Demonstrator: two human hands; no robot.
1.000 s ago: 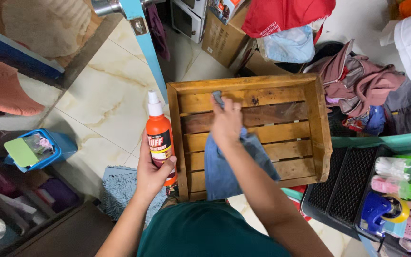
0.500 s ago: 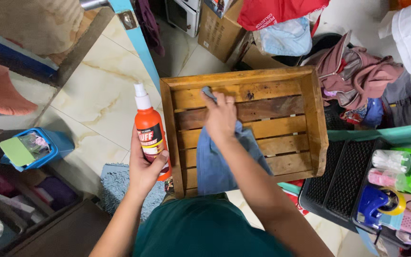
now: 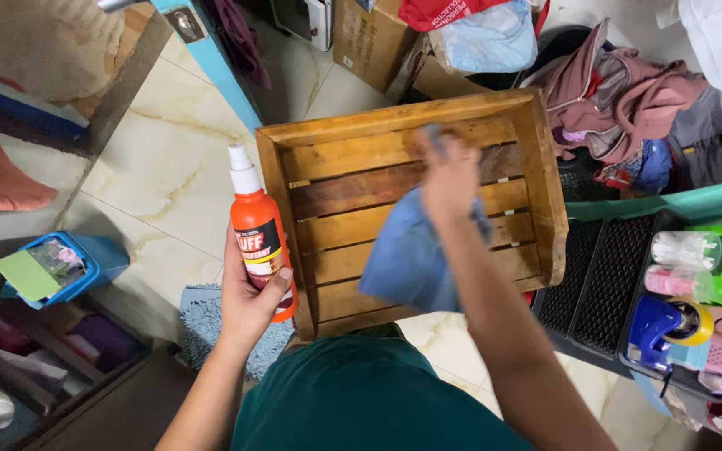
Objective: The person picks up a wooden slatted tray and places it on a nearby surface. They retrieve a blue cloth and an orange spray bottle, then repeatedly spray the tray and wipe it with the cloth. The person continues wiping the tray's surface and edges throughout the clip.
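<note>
Your left hand point(image 3: 248, 296) is gripping an upright orange spray bottle point(image 3: 259, 238) beside the wooden crate point(image 3: 294, 179), while your right hand point(image 3: 449, 171) is pressing a blue cloth point(image 3: 407, 259) against the crate's slats.

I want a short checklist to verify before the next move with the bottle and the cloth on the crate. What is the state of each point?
1. Left hand has a firm grip on the orange spray bottle: ok, fingers wrap its lower body.
2. Bottle upright: ok, white nozzle on top.
3. Nozzle aimed at the crate: cannot tell.
4. Right hand presses the blue cloth on the slats: ok, though the hand is blurred.
5. Crate sits steady: cannot tell, its support is hidden.
6. Slats wet or dry: cannot tell.
</note>
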